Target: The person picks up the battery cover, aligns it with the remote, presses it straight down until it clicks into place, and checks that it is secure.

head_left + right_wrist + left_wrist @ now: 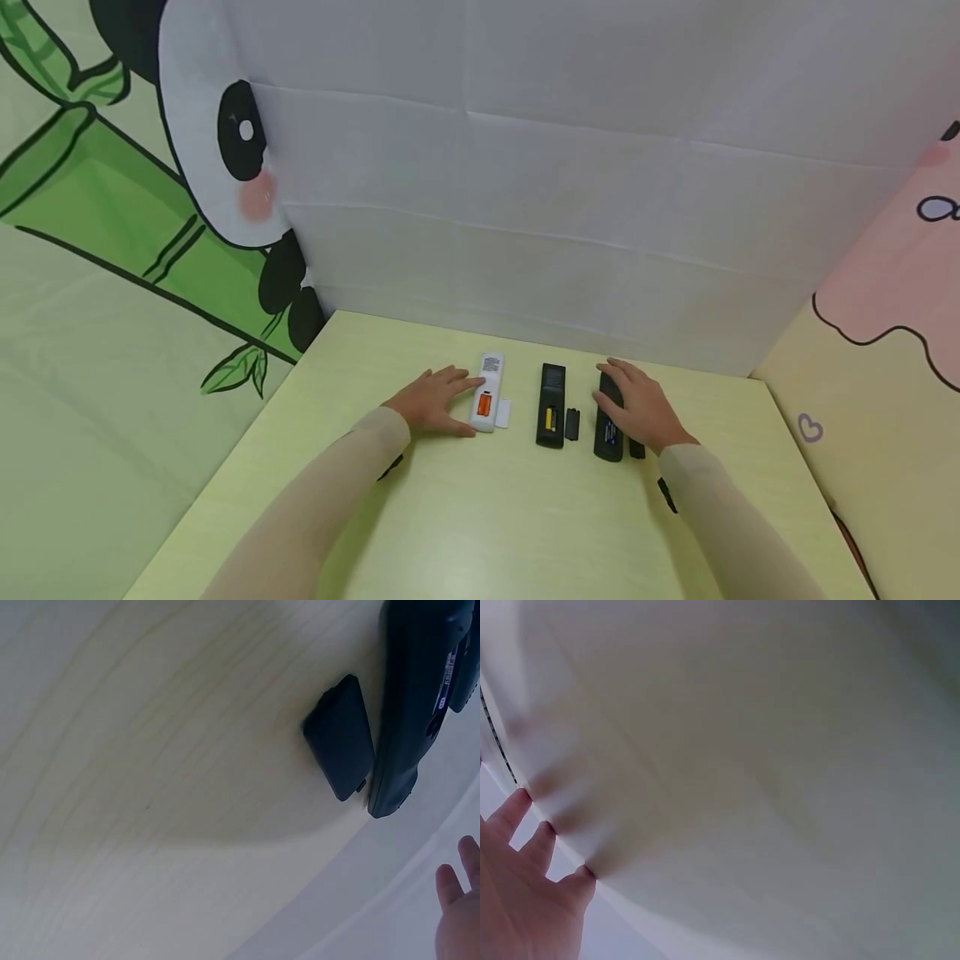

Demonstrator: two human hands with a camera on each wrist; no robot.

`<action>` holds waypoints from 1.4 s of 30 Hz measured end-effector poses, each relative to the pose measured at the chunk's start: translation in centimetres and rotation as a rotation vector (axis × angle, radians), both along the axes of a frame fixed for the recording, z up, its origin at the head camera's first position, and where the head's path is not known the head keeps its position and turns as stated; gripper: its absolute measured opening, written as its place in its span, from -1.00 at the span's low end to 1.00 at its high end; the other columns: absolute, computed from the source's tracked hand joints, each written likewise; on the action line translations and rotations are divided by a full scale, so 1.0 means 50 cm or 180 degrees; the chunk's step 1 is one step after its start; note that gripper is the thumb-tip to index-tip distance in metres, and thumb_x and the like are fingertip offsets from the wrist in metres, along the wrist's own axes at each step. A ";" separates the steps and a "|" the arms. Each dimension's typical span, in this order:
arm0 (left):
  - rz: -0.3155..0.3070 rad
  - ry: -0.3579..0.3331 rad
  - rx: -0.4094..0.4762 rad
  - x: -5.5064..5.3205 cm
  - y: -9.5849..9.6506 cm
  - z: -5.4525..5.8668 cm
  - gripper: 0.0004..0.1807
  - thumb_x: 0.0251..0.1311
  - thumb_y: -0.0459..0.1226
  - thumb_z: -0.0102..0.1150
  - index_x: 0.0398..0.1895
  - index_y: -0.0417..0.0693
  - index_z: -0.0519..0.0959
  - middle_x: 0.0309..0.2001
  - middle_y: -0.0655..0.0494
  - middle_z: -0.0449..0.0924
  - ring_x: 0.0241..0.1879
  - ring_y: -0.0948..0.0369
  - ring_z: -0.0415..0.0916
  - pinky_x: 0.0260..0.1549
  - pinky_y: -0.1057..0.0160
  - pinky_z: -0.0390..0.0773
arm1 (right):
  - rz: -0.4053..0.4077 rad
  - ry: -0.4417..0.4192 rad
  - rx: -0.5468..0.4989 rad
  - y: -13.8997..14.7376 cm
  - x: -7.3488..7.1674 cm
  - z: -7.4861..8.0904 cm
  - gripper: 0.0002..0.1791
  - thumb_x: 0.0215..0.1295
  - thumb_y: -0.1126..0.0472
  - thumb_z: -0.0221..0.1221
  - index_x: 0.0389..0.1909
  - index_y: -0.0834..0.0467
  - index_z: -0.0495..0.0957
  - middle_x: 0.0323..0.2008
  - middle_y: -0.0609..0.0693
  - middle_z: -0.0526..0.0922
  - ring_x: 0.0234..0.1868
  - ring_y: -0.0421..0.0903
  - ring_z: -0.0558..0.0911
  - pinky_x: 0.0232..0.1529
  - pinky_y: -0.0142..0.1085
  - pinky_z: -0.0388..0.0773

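Observation:
My left hand [431, 402] spreads its fingers at the left edge of a white remote control [491, 366]; index finger and thumb reach its side. Orange batteries [484, 405] show in its compartment, with a white battery cover [503, 413] to its right. My right hand [643, 410] extends over the right-hand black remote control [608, 450], thumb across it; whether it touches is unclear. Dark blue batteries [611, 433] show in that remote. Its black battery cover [341, 739] lies beside it, partly under the hand in the head view.
Between the hands lies another black remote control [552, 383], its back up, with a yellow battery [551, 419] showing. Its loose cover [572, 424] is at its right. Printed cloth walls [525, 208] stand behind and beside the pale wooden table [480, 517].

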State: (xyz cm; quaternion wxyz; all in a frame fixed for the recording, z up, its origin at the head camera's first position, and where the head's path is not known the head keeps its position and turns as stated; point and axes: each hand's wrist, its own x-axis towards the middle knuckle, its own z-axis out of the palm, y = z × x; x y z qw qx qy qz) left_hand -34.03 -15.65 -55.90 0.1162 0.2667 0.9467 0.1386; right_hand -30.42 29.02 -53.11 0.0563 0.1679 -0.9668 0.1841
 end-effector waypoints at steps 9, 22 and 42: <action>0.0001 -0.0068 0.0008 -0.006 0.006 -0.003 0.24 0.29 0.55 0.48 0.95 0.42 0.24 0.91 -0.10 0.26 0.95 -0.19 0.11 0.92 -0.49 0.05 | 0.0032 -0.0027 0.0019 -0.010 -0.003 -0.007 -0.26 0.83 -0.15 0.24 0.82 0.08 0.42 0.84 0.28 0.36 0.82 0.45 0.37 0.76 0.62 0.27; 0.0003 -0.0056 -0.0087 -0.007 0.014 0.008 0.30 0.26 0.51 0.54 0.97 0.36 0.21 0.88 -0.13 0.30 0.91 -0.20 0.19 0.89 -0.50 0.14 | 0.0163 -0.0008 -0.0033 -0.036 -0.004 -0.007 -0.27 0.82 -0.14 0.26 0.81 0.08 0.44 0.82 0.27 0.38 0.82 0.44 0.39 0.77 0.61 0.29; 0.0070 -0.0071 -0.0046 -0.010 0.021 0.002 0.28 0.22 0.50 0.58 0.95 0.40 0.26 0.87 -0.12 0.32 0.90 -0.21 0.21 0.86 -0.54 0.18 | 0.0246 -0.0330 -0.0457 -0.092 -0.016 0.005 -0.27 0.85 -0.20 0.21 0.81 0.05 0.43 0.87 0.20 0.33 0.89 0.40 0.29 0.83 0.57 0.21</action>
